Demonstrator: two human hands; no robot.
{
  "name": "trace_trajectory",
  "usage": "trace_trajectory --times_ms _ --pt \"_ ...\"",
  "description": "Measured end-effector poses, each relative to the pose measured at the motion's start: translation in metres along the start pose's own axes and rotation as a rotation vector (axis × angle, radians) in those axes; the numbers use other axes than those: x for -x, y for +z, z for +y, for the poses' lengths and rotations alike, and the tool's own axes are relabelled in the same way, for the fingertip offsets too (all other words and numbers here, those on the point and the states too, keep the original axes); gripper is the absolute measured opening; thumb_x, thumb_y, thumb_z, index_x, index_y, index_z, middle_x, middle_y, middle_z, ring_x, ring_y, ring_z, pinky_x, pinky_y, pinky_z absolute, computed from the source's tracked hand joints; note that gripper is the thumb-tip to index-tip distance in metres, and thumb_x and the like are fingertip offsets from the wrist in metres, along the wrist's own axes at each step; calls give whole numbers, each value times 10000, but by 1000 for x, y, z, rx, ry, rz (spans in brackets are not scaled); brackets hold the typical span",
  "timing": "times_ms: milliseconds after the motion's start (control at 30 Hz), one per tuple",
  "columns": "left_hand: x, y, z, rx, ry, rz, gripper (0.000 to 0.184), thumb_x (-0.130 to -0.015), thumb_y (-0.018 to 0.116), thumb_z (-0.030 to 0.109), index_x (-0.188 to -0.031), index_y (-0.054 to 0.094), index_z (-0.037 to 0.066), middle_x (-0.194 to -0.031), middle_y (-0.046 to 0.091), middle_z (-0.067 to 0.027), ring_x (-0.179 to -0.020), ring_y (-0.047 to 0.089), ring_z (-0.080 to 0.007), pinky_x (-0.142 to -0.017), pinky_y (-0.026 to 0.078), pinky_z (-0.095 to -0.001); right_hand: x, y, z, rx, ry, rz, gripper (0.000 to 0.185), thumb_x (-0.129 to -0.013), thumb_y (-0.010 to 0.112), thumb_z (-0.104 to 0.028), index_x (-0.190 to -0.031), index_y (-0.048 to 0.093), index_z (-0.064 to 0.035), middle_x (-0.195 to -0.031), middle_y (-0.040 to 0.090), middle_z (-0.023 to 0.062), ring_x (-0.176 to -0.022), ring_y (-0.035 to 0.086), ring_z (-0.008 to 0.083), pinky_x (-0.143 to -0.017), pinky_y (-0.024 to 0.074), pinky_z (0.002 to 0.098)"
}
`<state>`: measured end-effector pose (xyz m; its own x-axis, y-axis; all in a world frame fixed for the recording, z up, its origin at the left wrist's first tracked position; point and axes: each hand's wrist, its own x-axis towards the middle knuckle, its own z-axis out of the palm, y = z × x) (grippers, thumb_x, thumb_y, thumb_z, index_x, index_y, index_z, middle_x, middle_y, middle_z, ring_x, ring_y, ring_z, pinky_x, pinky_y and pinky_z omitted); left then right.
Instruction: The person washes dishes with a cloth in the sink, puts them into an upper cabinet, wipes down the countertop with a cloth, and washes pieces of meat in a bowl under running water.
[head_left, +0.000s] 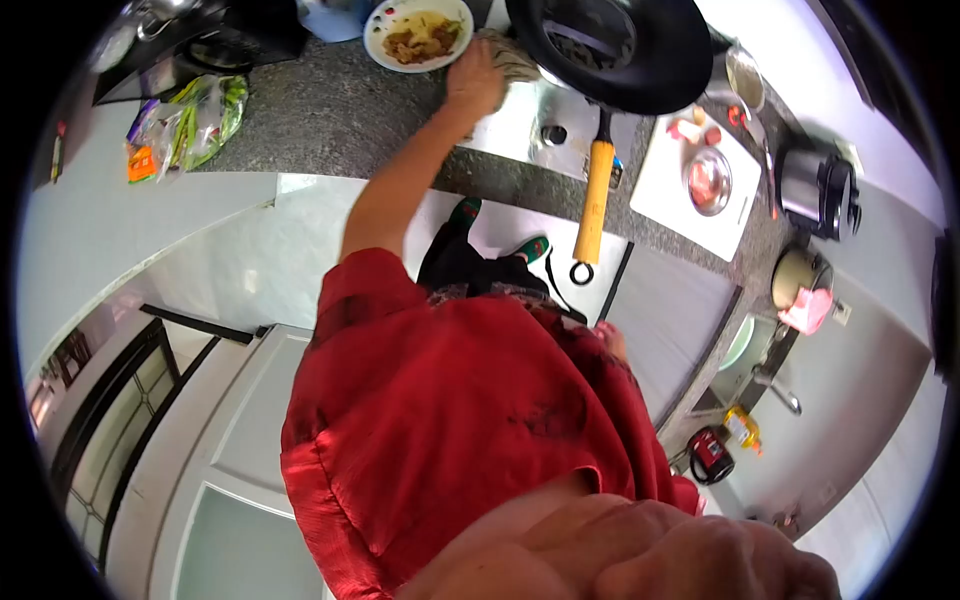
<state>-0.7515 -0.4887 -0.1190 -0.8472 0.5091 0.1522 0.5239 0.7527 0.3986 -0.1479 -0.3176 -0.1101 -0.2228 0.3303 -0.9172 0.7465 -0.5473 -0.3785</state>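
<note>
My left hand point(476, 82) reaches forward over the counter and is closed on a striped cloth point(512, 60), between the plate and the wok. Just left of it, a white plate point(374, 45) holds cooked food in sauce. A black wok point(668, 50) sits on the stove point(520, 122), its wooden handle point(596, 190) pointing toward me. Low at my right side, my right hand point(612, 342) shows only in part beside the red sleeve. Its fingers are too hidden to read.
At the right, a white cutting board point(665, 190) bears a metal bowl point(708, 182) and cut pieces. Beyond it stand a pressure cooker point(808, 190) and a pot with a pink cloth point(806, 312). A bag of green vegetables point(212, 120) lies on the left counter point(320, 110).
</note>
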Motion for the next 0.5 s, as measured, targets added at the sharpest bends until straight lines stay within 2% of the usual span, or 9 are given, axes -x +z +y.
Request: trace_trajectory --times_ms 133,167,267,333,367,400,433,467,500 --pt "81 -36 -75 -160 205 4 458 -779 479 44 -1232 449 -15 -1255 472 -209 -1132 474 -368 -968 378 -444 -13 6 -5 -70 -8 100 239 -864 539 -165 -1067 520 -39 -873 630 122 -680 631 196 -569 516 274" --pt "104 -50 -103 -104 323 164 360 -872 457 138 -1207 484 10 -1173 528 -220 -1051 518 -331 -825 422 -474 -14 8 -7 -34 -45 88 243 -866 533 -161 -1072 521 -33 -879 632 126 -680 632 195 -568 515 272" --pt "134 -92 -107 -396 246 314 227 -881 456 118 -1056 561 19 -974 592 -200 -879 570 -292 -698 433 -449 -22 18 -2 -10 -35 65 250 -872 522 -158 -1079 522 -19 -875 635 136 -678 635 200 -554 513 277" --pt "148 -93 -105 497 -656 -72 183 -892 455 133 -904 598 20 -787 597 -170 -751 585 -273 -627 431 -417 -32 19 6 -20 -24 46 250 -873 519 -157 -1079 523 -16 -865 634 136 -673 635 200 -542 511 280" --pt "160 -81 -83 752 -609 12 230 -893 457 167 -771 585 19 -687 590 -157 -662 579 -295 -598 422 -420 -35 18 12 -11 -14 28 250 -874 515 -155 -1078 523 -13 -856 634 137 -668 634 200 -530 509 283" --pt "166 -48 -84 289 -261 -22 235 -893 459 190 -771 567 21 -757 600 -153 -708 569 -311 -622 433 -427 -35 18 12 5 -9 29 244 -869 514 -144 -1073 523 -9 -835 628 135 -659 633 207 -508 504 285" --pt "179 -12 -67 45 44 261 190 -874 462 158 -756 549 36 -807 586 -161 -761 555 -326 -658 427 -450 -37 16 14 2 -5 19 244 -869 514 -144 -1073 523 -9 -835 628 135 -659 633 207 -508 504 285" --pt "185 -3 -34 -148 117 58 117 -836 479 143 -810 554 56 -818 541 -147 -780 531 -320 -664 406 -452 -37 12 20 -20 -7 28 244 -868 514 -138 -1073 522 -7 -835 627 137 -660 633 212 -506 503 286" --pt "190 -10 5 -143 219 81 113 -800 492 150 -853 550 68 -807 504 -116 -766 511 -295 -642 382 -432 -38 8 19 -41 -16 40 243 -866 514 -132 -1073 521 -4 -834 626 139 -661 634 216 -503 502 287"
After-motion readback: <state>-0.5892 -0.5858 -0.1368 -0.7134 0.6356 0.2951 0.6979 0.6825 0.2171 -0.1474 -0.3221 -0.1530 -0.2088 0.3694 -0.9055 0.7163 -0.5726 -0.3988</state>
